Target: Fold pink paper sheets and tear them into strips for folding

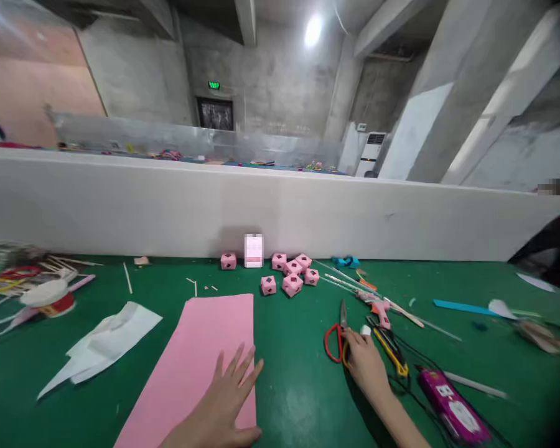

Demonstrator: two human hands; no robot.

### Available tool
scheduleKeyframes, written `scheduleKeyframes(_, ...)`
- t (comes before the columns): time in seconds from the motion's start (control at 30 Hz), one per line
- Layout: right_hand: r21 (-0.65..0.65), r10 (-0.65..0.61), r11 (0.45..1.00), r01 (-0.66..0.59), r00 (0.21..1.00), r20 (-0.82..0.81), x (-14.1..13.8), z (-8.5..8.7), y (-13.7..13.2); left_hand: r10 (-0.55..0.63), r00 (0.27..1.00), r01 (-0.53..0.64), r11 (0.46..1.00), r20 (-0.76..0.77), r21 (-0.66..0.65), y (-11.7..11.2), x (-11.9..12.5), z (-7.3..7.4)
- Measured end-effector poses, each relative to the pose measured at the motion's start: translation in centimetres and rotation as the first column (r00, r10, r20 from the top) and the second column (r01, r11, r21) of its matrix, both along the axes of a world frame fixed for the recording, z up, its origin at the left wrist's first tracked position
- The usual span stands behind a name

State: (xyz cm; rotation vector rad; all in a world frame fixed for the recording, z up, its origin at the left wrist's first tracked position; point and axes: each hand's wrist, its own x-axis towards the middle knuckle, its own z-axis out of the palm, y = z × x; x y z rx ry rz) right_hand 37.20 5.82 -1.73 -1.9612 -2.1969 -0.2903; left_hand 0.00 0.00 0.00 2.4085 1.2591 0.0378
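My left hand [231, 398] lies flat with fingers spread on a sheet of pink paper [200, 348] on the green table. To its right, my right hand [364, 361] has its fingers closed at the handles of a pair of scissors [333, 344]. One red handle loop shows beside the hand, and the fingers partly cover the other. The scissors' blades point away from me, near the tabletop. A small white cap [365, 330] shows beside my right fingers. Several pink paper cubes [292, 285] with dark diamond-shaped openings stand beyond the pink paper.
Right of the scissors lie a yellow utility knife [392, 353], a pink glue gun [378, 308], thin sticks and a magenta power box [452, 404] with cables. Crumpled white paper [107, 342] and a tub [51, 298] lie left. A phone [254, 251] leans on the white partition [168, 211].
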Motion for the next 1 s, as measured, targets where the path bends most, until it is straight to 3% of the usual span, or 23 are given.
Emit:
scheduleKeyframes(0.1,0.123,0.012,0.992,-0.009,1.000,-0.027,-1.7,0.7,-0.3,-0.045,0.995,0.044,0.999,0.085,0.008,-0.3,-1.3,0.3)
scheduleKeyframes(0.17,0.164,0.117,0.981,-0.099,0.988,-0.102,-3.9,0.9,-0.6,-0.089,0.990,0.090,0.996,0.110,-0.008,-0.4,-2.1,0.7)
scheduleKeyframes(0.27,0.135,0.288,0.956,-0.260,0.916,-0.280,-8.3,0.8,-1.1,-0.129,0.987,0.137,0.988,0.095,-0.072,-0.4,-3.0,1.5)
scheduleKeyframes(0.37,0.113,0.365,0.930,-0.351,0.839,-0.404,-11.4,0.4,-1.0,-0.049,0.996,0.058,0.987,0.069,-0.147,-0.5,-3.5,2.2)
scheduleKeyframes(0.5,0.132,0.345,0.936,-0.326,0.780,-0.522,-11.4,-0.6,-0.6,0.021,0.997,-0.005,0.980,0.077,-0.199,-0.4,-4.2,2.6)
scheduleKeyframes(0.77,0.131,0.288,0.953,-0.272,0.689,-0.665,-10.6,-1.3,-1.1,-0.048,0.999,0.052,0.962,0.024,-0.268,-0.7,-4.1,2.8)
scheduleKeyframes(1.0,0.139,0.320,0.936,-0.325,0.613,-0.722,-11.5,-1.0,-1.7,0.125,0.979,-0.082,0.965,0.161,-0.249,-0.9,-3.6,3.3)
